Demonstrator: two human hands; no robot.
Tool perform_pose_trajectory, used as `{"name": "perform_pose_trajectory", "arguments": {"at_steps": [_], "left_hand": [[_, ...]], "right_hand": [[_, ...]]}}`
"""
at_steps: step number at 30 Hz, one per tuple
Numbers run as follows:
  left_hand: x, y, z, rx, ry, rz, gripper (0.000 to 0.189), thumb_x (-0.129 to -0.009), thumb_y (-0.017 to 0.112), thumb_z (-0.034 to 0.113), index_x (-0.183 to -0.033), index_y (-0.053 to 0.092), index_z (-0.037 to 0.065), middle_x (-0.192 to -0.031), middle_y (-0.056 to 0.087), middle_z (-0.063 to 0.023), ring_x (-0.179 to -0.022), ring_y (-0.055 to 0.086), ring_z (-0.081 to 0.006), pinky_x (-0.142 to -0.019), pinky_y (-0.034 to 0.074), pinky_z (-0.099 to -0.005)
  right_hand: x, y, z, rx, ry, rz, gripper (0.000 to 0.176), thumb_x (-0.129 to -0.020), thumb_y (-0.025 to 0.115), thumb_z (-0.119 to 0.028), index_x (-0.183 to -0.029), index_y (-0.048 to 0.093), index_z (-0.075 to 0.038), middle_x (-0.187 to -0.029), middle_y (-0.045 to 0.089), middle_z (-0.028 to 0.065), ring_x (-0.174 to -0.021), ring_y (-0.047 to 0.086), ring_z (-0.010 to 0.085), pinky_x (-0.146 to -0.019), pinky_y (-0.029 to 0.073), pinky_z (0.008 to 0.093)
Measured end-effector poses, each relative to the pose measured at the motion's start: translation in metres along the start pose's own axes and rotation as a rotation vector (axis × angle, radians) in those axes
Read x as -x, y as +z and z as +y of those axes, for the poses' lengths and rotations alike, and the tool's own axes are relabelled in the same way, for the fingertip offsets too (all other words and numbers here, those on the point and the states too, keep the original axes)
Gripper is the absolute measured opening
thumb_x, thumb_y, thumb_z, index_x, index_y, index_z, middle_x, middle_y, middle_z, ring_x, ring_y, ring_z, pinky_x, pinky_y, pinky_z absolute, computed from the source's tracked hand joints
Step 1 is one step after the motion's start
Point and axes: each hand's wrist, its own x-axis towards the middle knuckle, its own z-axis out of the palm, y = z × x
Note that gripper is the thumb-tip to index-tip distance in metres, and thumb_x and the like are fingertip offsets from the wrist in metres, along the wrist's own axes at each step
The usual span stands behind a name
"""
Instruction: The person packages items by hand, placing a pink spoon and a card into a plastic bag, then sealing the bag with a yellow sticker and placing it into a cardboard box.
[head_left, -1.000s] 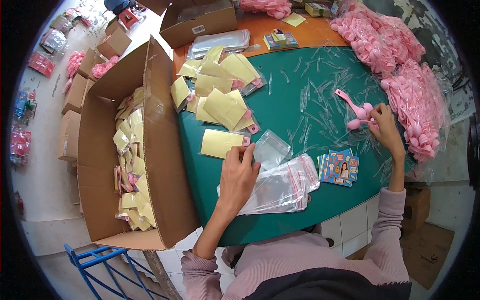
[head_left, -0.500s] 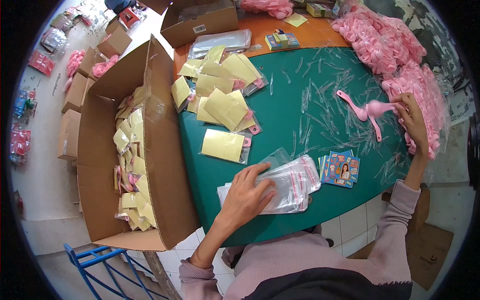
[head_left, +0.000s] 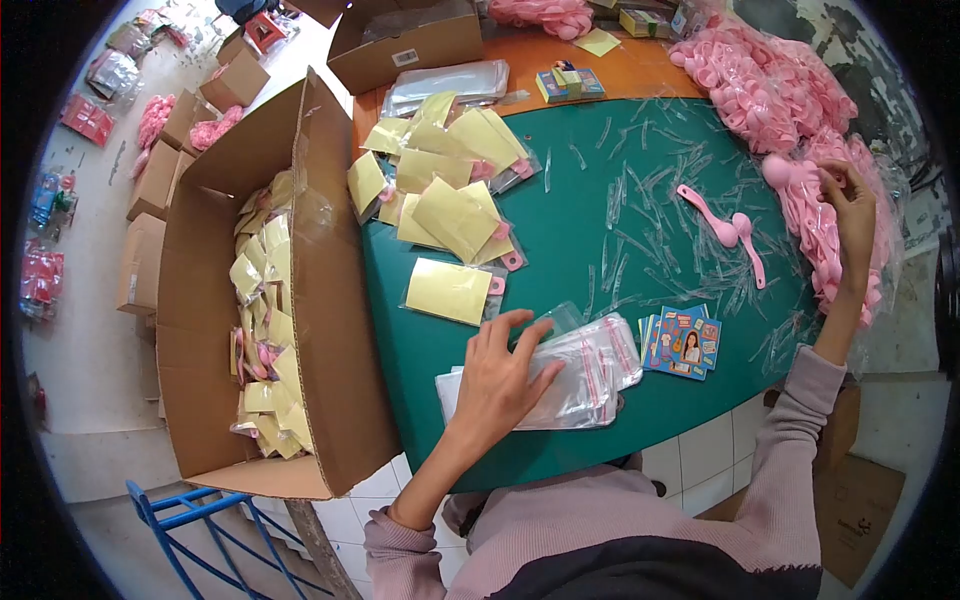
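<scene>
My left hand (head_left: pixel 497 375) is over a stack of clear plastic bags (head_left: pixel 580 385), its fingers spread and holding nothing. My right hand (head_left: pixel 850 205) is raised beside the heap of pink spoons (head_left: pixel 835 240), fingers closed on the handle of a pink spoon (head_left: pixel 777 171). That spoon's round bowl points left. Two more pink spoons lie on the green table, one slanted (head_left: pixel 708 216) and one beside it (head_left: pixel 748 250), their bowls close together. A small fan of blue picture cards (head_left: pixel 687 342) rests to the right of the bags.
Left of the table stands a large cardboard box (head_left: pixel 345 300) holding several packed bags. Filled bags with yellow cards (head_left: pixel 455 215) are piled on the table's left side. Clear plastic strips (head_left: pixel 640 245) litter the green surface. A blue metal frame (head_left: pixel 205 510) stands at lower left.
My right hand has moved up and right with the pink spoon, away from the two spoons on the table. My left hand's fingers have lifted and spread slightly over the bags.
</scene>
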Motion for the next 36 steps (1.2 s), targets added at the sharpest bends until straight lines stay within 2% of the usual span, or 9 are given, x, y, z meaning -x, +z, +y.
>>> {"name": "perform_pose_trajectory", "arguments": {"at_steps": [2,6,10,14,20,26,30,32,36], "left_hand": [[-0.003,0.004,0.001,-0.075,-0.022,0.048,0.047,-0.072,0.069,0.014,-0.115,0.051,0.006,-0.104,0.051,-0.0113,-0.093,0.051,-0.0272,-0.079,0.040,-0.0400],[-0.008,0.006,-0.001,-0.013,-0.135,-0.049,0.046,-0.072,0.070,0.013,-0.114,0.052,0.005,-0.099,0.052,-0.0103,-0.091,0.053,-0.0254,-0.079,0.041,-0.0377],[-0.010,0.008,-0.011,0.196,-0.130,-0.053,0.034,-0.074,0.067,0.008,-0.105,0.053,0.003,-0.086,0.057,-0.0089,-0.077,0.058,-0.0217,-0.070,0.046,-0.0326],[-0.013,-0.005,-0.011,0.408,-0.190,-0.156,0.021,-0.077,0.064,0.007,-0.092,0.052,0.001,-0.083,0.060,-0.0095,-0.079,0.060,-0.0199,-0.070,0.045,-0.0311],[-0.020,-0.022,-0.010,0.755,-0.395,-0.168,0.014,-0.085,0.058,0.009,-0.093,0.052,-0.001,-0.093,0.064,-0.0135,-0.091,0.060,-0.0154,-0.078,0.048,-0.0287],[-0.015,-0.072,0.001,0.992,-0.337,0.219,0.007,-0.085,0.054,0.001,-0.090,0.051,-0.003,-0.085,0.065,-0.0132,-0.085,0.063,-0.0182,-0.079,0.049,-0.0279],[0.007,-0.099,0.022,1.080,-0.283,0.299,0.011,-0.082,0.059,0.000,-0.090,0.052,-0.004,-0.082,0.066,-0.0139,-0.080,0.065,-0.0181,-0.073,0.051,-0.0269],[0.009,-0.093,0.030,0.926,-0.310,-0.036,0.018,-0.078,0.065,0.003,-0.091,0.055,-0.003,-0.082,0.067,-0.0124,-0.081,0.065,-0.0151,-0.070,0.051,-0.0242],[0.015,-0.063,0.026,0.910,-0.422,-0.162,0.025,-0.074,0.069,0.003,-0.093,0.054,-0.003,-0.082,0.066,-0.0169,-0.078,0.065,-0.0166,-0.068,0.052,-0.0232]], "right_hand": [[0.003,-0.004,-0.006,0.211,-0.028,0.077,0.018,-0.082,0.062,-0.013,-0.096,0.062,-0.001,-0.088,0.061,0.0031,-0.077,0.056,0.0102,-0.068,0.046,0.0224],[0.018,0.003,-0.024,0.005,0.005,0.168,0.017,-0.085,0.058,-0.008,-0.100,0.062,-0.002,-0.084,0.058,0.0003,-0.073,0.051,0.0069,-0.067,0.043,0.0196],[0.046,0.014,-0.057,0.028,-0.160,0.025,0.019,-0.083,0.060,-0.008,-0.099,0.061,-0.001,-0.089,0.060,0.0044,-0.078,0.055,0.0101,-0.069,0.045,0.0228],[0.088,0.036,-0.085,-0.126,0.038,-0.140,0.016,-0.081,0.061,-0.007,-0.095,0.060,0.000,-0.083,0.058,0.0028,-0.075,0.054,0.0078,-0.066,0.044,0.0199],[0.146,0.085,-0.126,-0.370,-0.028,-0.342,0.010,-0.075,0.068,-0.005,-0.082,0.063,0.000,-0.072,0.058,0.0029,-0.060,0.050,0.0067,-0.053,0.041,0.0199],[0.168,0.110,-0.133,-0.241,-0.147,-0.341,0.010,-0.069,0.073,-0.009,-0.074,0.066,-0.003,-0.067,0.056,0.0040,-0.058,0.052,0.0094,-0.051,0.042,0.0217],[0.178,0.112,-0.137,-0.454,0.169,-0.267,0.016,-0.073,0.071,-0.006,-0.082,0.059,-0.001,-0.071,0.056,0.0047,-0.057,0.051,0.0069,-0.048,0.041,0.0194],[0.179,0.117,-0.143,-0.564,0.303,-0.213,0.020,-0.074,0.070,-0.005,-0.086,0.055,0.000,-0.072,0.056,0.0051,-0.056,0.051,0.0063,-0.047,0.041,0.0182],[0.178,0.121,-0.153,-0.711,0.190,-0.068,0.025,-0.076,0.069,-0.003,-0.090,0.048,-0.001,-0.070,0.055,0.0050,-0.054,0.051,0.0058,-0.045,0.040,0.0170]]}}
